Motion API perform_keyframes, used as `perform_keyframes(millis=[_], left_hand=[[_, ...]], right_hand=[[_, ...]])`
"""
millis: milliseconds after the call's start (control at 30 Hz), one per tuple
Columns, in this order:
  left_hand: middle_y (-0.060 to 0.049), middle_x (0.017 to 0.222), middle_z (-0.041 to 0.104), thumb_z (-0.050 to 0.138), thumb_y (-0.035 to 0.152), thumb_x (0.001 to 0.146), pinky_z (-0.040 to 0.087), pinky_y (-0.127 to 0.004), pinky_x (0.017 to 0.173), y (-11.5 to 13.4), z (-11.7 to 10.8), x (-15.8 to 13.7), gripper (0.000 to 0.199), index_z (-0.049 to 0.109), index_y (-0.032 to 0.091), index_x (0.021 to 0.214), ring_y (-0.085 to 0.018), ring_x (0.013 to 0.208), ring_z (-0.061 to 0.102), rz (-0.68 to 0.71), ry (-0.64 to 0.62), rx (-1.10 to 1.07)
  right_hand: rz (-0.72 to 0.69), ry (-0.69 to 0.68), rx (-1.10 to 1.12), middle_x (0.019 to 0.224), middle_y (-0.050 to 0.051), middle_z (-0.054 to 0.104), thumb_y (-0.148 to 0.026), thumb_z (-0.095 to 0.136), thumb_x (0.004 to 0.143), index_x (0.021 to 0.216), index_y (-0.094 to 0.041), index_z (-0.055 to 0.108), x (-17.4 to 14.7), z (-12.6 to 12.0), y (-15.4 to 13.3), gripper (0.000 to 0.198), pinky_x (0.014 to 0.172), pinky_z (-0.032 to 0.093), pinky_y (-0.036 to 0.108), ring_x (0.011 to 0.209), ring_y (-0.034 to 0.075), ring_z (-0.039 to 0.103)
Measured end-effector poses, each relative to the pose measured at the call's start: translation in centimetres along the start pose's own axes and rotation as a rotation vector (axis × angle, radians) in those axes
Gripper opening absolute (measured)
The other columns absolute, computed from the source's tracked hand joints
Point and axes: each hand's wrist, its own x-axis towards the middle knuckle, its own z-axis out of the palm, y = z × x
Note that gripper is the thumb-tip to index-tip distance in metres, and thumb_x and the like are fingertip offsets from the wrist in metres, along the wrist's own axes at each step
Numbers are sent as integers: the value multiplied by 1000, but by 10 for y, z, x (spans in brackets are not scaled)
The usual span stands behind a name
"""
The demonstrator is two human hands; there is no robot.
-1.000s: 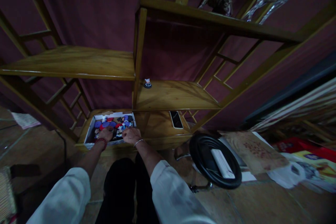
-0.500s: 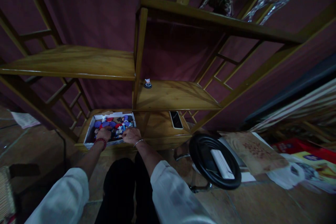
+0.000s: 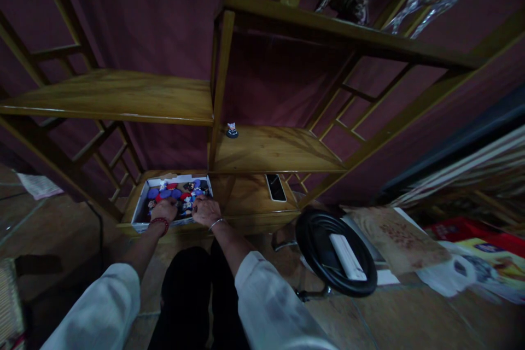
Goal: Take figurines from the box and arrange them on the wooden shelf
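A white cardboard box (image 3: 141, 209) on the lowest shelf holds several small toy figurines (image 3: 176, 193) in purple, red, white and blue. Over its front left part is my left hand (image 3: 164, 210), with a red bead bracelet at the wrist. Its fingers curl down among the figurines, and what they grip is hidden. At the front right side of the box, my right hand (image 3: 206, 211), wearing a silver bangle, has its fingers bent together inside the rim. Something dark shows by its fingertips, too small to name.
One small figurine (image 3: 232, 130) stands on a dark base on the middle shelf (image 3: 279, 147). A phone (image 3: 275, 187) lies on the lower shelf. To the right are a black round stool (image 3: 303, 246) with a white box (image 3: 347, 257) and a plastic bag (image 3: 445, 273).
My right hand has shifted slightly, with its fingers a little higher over the figurines. My left hand has moved slightly to the right within the box. The view has tilted a little.
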Motion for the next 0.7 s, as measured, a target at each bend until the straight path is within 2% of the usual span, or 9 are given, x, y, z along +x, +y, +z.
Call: perform_keyframes(millis=[167, 267, 500, 700], left_hand=[[-7, 104, 65, 44, 16, 73, 43, -27, 84, 3, 0, -2, 33, 64, 21, 99, -21, 100, 58, -1, -75, 33], [-8, 107, 64, 42, 15, 73, 42, -28, 86, 4, 0, -3, 34, 64, 21, 99, -21, 101, 57, 18, -101, 29], [-10, 107, 63, 43, 19, 74, 42, -29, 84, 4, 2, -3, 33, 63, 20, 100, -22, 101, 57, 66, -116, 67], [-8, 103, 65, 44, 22, 75, 44, -29, 82, 7, 0, -5, 30, 64, 22, 96, -21, 98, 59, 84, -125, 69]], right_hand=[[-55, 8, 28, 123, -12, 52, -31, 47, 75, 90, -32, 63, 1, 4, 2, 22, 88, 40, 24, 103, 11, 52], [-85, 10, 26, 125, -14, 50, -32, 44, 77, 88, -33, 64, 1, 5, 3, 23, 90, 39, 24, 106, 10, 51], [-114, -21, -16, 125, -12, 52, -28, 40, 81, 90, -33, 65, -1, 5, 2, 27, 97, 32, 22, 112, 6, 47], [-58, 15, -32, 110, -6, 62, -27, 40, 81, 90, -29, 65, -5, 2, 0, 27, 88, 40, 24, 101, 12, 55]])
